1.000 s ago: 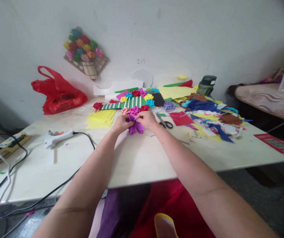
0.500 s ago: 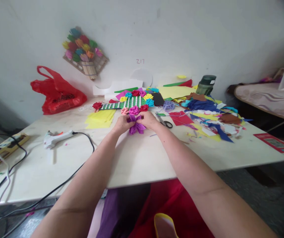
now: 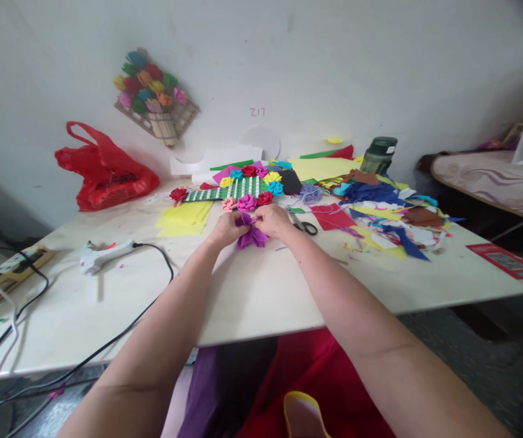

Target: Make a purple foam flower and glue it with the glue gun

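Note:
A purple paper flower (image 3: 252,237) with spread petals is held over the table between my two hands. My left hand (image 3: 229,229) pinches it from the left, fingers closed. From the other side, my right hand (image 3: 273,221) grips its upper right petals, fingertips curled in. Just behind lies a green-and-white woven piece (image 3: 224,191) edged with paper roses in red, yellow, blue and pink; a magenta rose (image 3: 246,202) is nearest to my fingers. A pair of scissors (image 3: 307,227) with dark handles lies close to my right wrist.
A white glue gun (image 3: 106,254) with a black cord lies left, near a power strip (image 3: 12,267). Yellow sheets (image 3: 184,219), a red paper square (image 3: 333,216), purple yarn (image 3: 310,194) and paper scraps (image 3: 380,194) surround the hands. Behind stand a red bag (image 3: 108,173) and green bottle (image 3: 380,156).
Both hands stay at the same spot with the purple flower between them. Only its petals and my fingers have shifted very slightly.

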Tool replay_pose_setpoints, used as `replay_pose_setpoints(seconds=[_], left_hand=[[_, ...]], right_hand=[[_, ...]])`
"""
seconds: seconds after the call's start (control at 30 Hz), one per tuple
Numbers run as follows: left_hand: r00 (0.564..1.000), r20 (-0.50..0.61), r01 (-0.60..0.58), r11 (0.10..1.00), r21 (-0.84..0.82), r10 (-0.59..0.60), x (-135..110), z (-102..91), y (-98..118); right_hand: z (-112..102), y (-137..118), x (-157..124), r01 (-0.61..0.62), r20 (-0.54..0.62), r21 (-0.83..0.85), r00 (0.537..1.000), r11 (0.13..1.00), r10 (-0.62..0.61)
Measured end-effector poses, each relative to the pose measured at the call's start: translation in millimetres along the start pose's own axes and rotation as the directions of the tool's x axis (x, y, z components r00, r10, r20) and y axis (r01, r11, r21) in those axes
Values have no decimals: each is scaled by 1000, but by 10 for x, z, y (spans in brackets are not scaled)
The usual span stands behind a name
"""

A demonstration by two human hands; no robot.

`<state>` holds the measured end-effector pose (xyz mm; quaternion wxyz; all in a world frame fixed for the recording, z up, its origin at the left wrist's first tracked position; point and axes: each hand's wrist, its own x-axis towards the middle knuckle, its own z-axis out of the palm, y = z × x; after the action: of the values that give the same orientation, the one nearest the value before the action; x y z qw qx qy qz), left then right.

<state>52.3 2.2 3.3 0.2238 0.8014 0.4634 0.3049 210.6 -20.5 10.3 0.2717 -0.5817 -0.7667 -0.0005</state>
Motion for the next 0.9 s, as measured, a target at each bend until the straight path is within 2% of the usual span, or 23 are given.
replay_pose_setpoints(seconds=[0.07,0.17,0.3,0.37,0.53,0.63,0.8,0.9], left_hand=[[1000,-11,11,1000,-1,-11,8,11,7],[999,-42,17,1000,2,-17,22,49,27],[995,-96,20,1000,-24,-23,39,113,43],[991,-127,36,997,-72,-45,45,131,29],[993,-87,48,963,-267,-73,46,126,-43],[994,-77,55,950,-308,-82,39,122,-72],[991,-99,52,942,-332,-90,38,131,-95],[992,-90,46,933,-357,-83,42,135,-102]], right_hand=[[14,-25,0,-22,4,-7,1000,1000,22],[25,-84,-2,-140,3,25,990,990,140],[21,-122,12,-329,28,139,944,934,328],[29,-95,33,-374,63,224,927,900,370],[85,48,90,-311,87,352,950,883,299],[91,98,85,-263,109,373,965,890,239],[51,79,42,-132,49,279,991,951,124],[45,59,32,-101,5,173,995,980,102]])
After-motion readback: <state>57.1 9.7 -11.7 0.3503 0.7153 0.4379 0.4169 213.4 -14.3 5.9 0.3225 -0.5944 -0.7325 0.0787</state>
